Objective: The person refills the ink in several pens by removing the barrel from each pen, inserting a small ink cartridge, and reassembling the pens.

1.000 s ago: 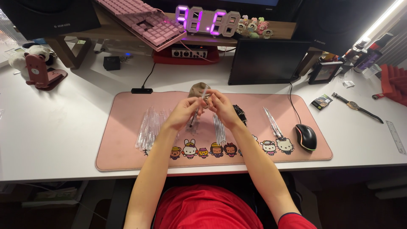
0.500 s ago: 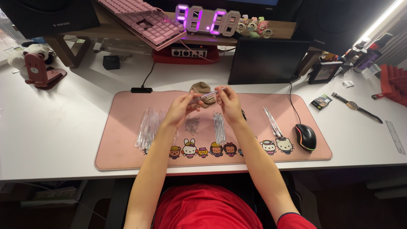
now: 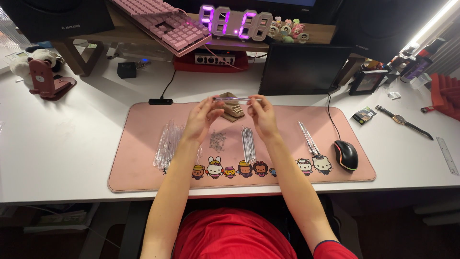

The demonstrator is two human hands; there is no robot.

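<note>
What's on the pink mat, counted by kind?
Heaps of clear tubes: 1
Heaps of small springs: 1
Rows of thin refills: 1
Finished pens: 1 bunch
Tan blocks: 1
Mice: 1
Total: 6

Thin clear pen barrel [image 3: 236, 99]: slender, transparent, straight; held level, running left to right, raised above the far edge of the pink desk mat [image 3: 143, 163], a little left of its middle. Each end is pinched in fingertips: left hand [image 3: 201, 117] on the left end, right hand [image 3: 262, 115] on the right end; the middle span is bare between them. Contents too fine to make out. Both hands palm-inward, fingers curled, wrists over the mat's middle band. The barrel crosses in front of a small tan block at the mat's far edge; contact with it cannot be told
</note>
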